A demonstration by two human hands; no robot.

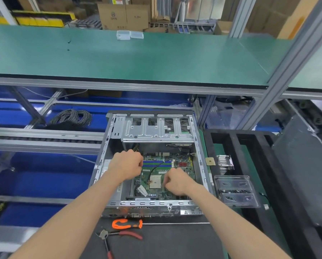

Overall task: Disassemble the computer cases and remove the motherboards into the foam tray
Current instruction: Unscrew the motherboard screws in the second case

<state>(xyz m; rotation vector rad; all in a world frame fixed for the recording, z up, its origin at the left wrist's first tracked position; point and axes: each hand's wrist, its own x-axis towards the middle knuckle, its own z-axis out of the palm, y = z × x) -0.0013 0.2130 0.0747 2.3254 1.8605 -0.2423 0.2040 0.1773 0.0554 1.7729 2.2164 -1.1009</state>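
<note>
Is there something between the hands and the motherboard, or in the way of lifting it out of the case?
Nothing separates the left hand and right hand from the motherboard. For lifting, a black cable crosses the board, and the drive cage overhangs the case's far end.

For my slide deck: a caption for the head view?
Both hands work on the motherboard inside the opened computer case.

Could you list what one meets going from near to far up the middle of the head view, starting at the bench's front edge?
Red-handled pliers → orange-handled screwdriver → computer case front rail → motherboard → metal drive cage → green shelf → clear plastic boxes → cardboard cartons.
</note>
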